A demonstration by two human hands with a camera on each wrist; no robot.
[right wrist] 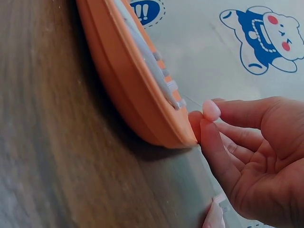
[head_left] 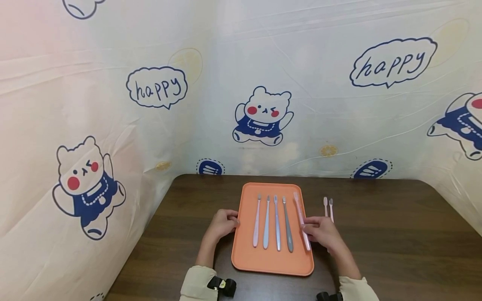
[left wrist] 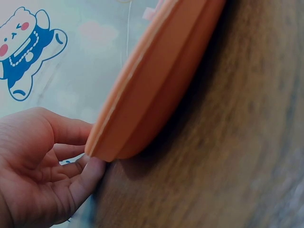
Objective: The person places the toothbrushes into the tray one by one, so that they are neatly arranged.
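Observation:
My left hand (head_left: 223,224) grips the left rim of an orange tray (head_left: 271,263), thumb and fingers at its edge in the left wrist view. Between thumb and fingers, my right hand (head_left: 323,232) pinches a pink toothbrush (head_left: 300,211) by its handle, over the tray's right side; its end shows in the right wrist view. Several toothbrushes lie side by side on the tray, heads toward the far end: a pink toothbrush (head_left: 257,223), a light blue toothbrush (head_left: 266,225), a bluish-purple toothbrush (head_left: 277,225) and a grey toothbrush (head_left: 288,228).
Right of the tray, two more toothbrushes (head_left: 325,205) lie on the dark wooden table (head_left: 395,234), partly hidden behind my right hand. A pale curtain (head_left: 211,104) with bear prints hangs behind the table and at its sides.

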